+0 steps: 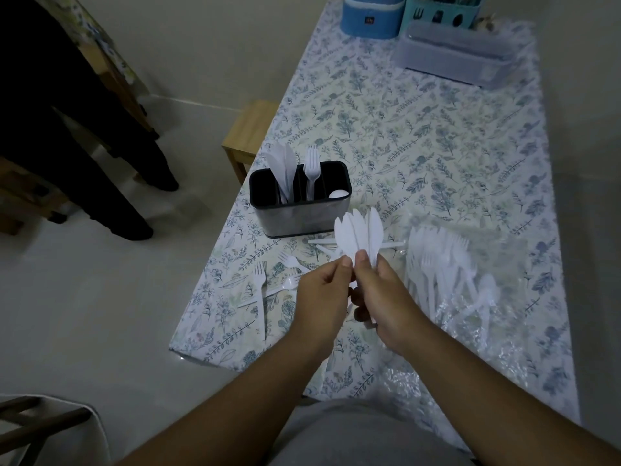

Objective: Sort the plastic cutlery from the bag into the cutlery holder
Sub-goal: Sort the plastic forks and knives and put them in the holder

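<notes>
Both hands hold a fan of white plastic knives (359,235) upright above the table. My right hand (379,297) grips their handles; my left hand (322,294) pinches the leftmost blade from the side. Behind them stands the black cutlery holder (299,216), with knives (284,169) in its left slot, forks (312,171) in the middle and a spoon bowl (338,194) in the right. A clear plastic bag (470,317) to the right holds a heap of white forks and spoons (443,264). Loose forks (268,284) lie on the cloth left of my hands.
The table has a floral cloth (420,129). At its far end stand a blue container (371,15), a teal cutlery caddy (443,13) and a clear lidded box (453,52). A wooden stool (248,129) is beside the table's left edge, and a person's dark legs (100,163) stand at left.
</notes>
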Motion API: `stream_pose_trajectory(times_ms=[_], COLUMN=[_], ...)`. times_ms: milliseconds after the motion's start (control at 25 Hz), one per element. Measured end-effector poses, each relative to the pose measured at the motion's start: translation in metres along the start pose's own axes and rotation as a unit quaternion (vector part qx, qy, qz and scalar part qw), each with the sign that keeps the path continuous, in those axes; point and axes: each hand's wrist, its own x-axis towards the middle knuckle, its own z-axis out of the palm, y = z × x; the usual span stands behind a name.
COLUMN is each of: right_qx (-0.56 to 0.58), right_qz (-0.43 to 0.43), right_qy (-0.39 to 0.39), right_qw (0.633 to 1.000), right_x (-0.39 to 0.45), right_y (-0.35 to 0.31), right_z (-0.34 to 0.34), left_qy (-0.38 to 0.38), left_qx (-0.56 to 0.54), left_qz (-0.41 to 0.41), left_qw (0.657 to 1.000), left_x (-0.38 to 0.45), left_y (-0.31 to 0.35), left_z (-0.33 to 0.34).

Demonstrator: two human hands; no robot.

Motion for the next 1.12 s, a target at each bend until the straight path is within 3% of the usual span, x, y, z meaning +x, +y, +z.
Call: stream_pose_trajectory(times_ms=[280,480,560,720,920,1120], right_qx=[0.040,0.079,0.062,-0.083,-0.225,-0.228], right_qz=[0.025,-0.011,-0.046,-0.124,-0.274,-0.383], right_qy=[0.009,-0.027,-0.043,-0.049,-0.048,0.020], right_qw=[0.999,0.996,0.996,0.988,0.934,0.895], right_x=[-0.006,0.002,0.009,0.014,0.036,0.063], right_y=[-0.005,-0.001,-0.002,-0.028,-0.089,-0.138], right_z=[0.010,0.011,0.012,0.018,0.025,0.038], left_qy=[-0.008,-0.039,-0.052,-0.044,-0.036,-0.003], left_qx=[0.049,0.035,0.028,0.047,0.167,0.189], left_qz=[0.054,0.055,0.068,0.112,0.240,0.365], left_qw=[0.997,0.997,0.996,0.992,0.956,0.911], left_x=[0.002,0.009,0.016,0.031,0.065,0.096], left_y=[-0.003,0.006,0.009,0.024,0.073,0.115], left_z=[-0.009,-0.028,-0.038,-0.058,-0.085,-0.101])
